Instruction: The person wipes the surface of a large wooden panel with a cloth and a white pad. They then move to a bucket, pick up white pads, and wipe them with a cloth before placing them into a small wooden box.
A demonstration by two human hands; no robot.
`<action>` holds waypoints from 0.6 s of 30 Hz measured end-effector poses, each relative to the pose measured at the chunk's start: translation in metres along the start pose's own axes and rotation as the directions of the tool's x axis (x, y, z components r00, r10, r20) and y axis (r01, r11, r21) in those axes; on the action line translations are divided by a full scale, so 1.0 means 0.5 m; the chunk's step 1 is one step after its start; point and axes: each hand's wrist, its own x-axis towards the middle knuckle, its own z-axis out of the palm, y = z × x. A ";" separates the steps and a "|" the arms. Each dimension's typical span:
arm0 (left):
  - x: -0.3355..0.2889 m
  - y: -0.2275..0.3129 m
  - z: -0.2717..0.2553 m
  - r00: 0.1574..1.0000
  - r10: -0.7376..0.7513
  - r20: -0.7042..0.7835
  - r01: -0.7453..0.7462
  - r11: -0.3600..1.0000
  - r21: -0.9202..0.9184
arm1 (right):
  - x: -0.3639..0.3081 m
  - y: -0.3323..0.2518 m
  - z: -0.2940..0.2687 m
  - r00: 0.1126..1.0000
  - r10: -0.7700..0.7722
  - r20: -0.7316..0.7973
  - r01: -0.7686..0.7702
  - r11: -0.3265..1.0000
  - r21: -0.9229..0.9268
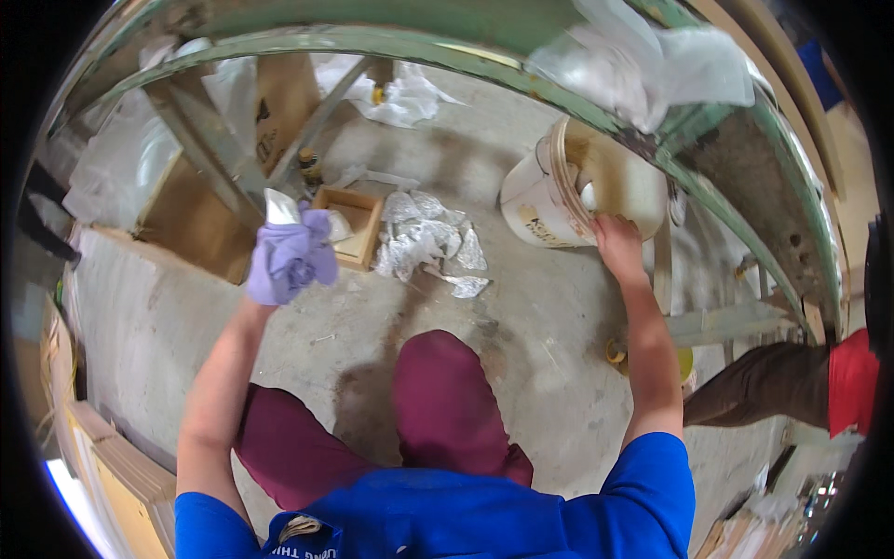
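My left hand [257, 310], raised at the left, is closed around a bunched purple cloth [291, 256] that hides most of its fingers. A white piece [280, 207] sticks up out of the cloth; its kind is unclear. At the right, the fingers of my right hand [617, 244] are hooked over the near rim of a white bucket [533, 197]. The bucket leans toward me, and something pale lies inside by the rim. Beside the purple cloth, a small wooden box [371, 233] sits on the floor with a whitish thing in it.
Crumpled clear plastic film [424, 238] lies beside the wooden box. A green metal frame [447, 51] arches overhead, with plastic bags [643, 70] on it. Behind stand a small can [310, 168] and a cardboard box [191, 228]. Another person's leg [764, 387] is at the right.
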 end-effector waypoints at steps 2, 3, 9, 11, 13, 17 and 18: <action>0.030 -0.019 0.007 0.999 -0.016 -0.052 0.013 0.998 -0.063 | -0.078 -0.007 -0.026 1.000 -0.019 -0.018 0.020 0.999 0.039; 0.041 -0.030 -0.002 1.000 0.014 0.017 -0.014 1.000 -0.026 | -0.113 -0.028 -0.036 0.999 -0.040 0.007 0.040 0.997 0.059; 0.060 -0.145 -0.014 0.986 -0.084 0.146 0.089 0.995 -0.032 | -0.367 -0.147 -0.216 0.937 -0.084 0.338 -0.034 0.943 0.330; 0.055 -0.192 -0.019 0.977 -0.149 0.153 0.170 0.975 -0.139 | -0.408 -0.188 -0.288 0.898 -0.141 0.416 -0.099 0.858 0.504; 0.059 -0.225 -0.022 0.964 -0.226 0.139 0.239 0.967 -0.089 | -0.476 -0.151 -0.302 0.712 0.000 0.702 -0.593 0.535 0.602; 0.081 -0.278 0.004 0.936 -0.274 0.222 0.304 0.946 -0.112 | -0.456 -0.035 -0.201 0.483 0.501 0.718 -0.870 0.365 0.330; 0.084 -0.281 0.007 0.933 -0.267 0.240 0.305 0.942 -0.139 | -0.448 -0.015 -0.161 0.543 0.507 0.669 -0.833 0.425 0.353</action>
